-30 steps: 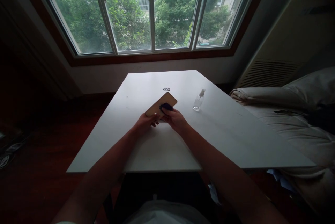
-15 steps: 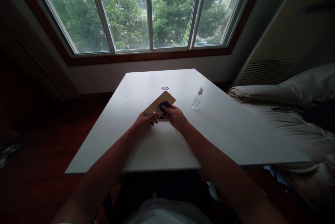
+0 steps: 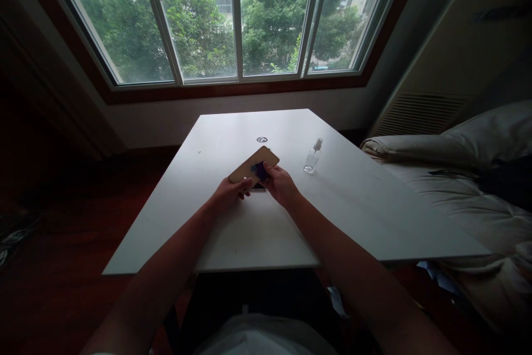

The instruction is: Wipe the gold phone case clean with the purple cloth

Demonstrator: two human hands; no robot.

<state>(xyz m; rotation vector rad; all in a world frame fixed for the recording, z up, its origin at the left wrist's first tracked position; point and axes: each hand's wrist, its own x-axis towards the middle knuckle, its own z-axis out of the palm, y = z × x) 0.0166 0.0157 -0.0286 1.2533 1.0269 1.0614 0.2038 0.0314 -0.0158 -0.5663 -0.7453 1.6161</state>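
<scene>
A wide sliding window (image 3: 208, 39) with grey metal frames and a reddish-brown wooden surround is filling the top of the frame, and green trees are showing through its panes. Below it, a white, smooth-topped table (image 3: 353, 216) is spreading across the middle, with a small black oval mark (image 3: 261, 139) lying on its surface just above the centre. At the centre of the frame, a flat, tan-gold rectangular slab with rounded corners (image 3: 244, 173) is slanting from lower left to upper right. The left hand (image 3: 226, 193) is clamping its lower-left end, while the right hand (image 3: 283, 185) is pinching a small dark-blue piece (image 3: 260, 170) against the slab's face; its material is too small to tell. A dark flat object (image 3: 259, 188) is partly showing beneath the slab, between the two hands. Right of centre, a clear spray bottle with a pale cap (image 3: 312, 159) is standing upright on the table, apart from the right hand. Beige padded bedding (image 3: 432, 189) is occupying the right edge, and dark reddish flooring (image 3: 62, 266) is stretching across the lower left.
</scene>
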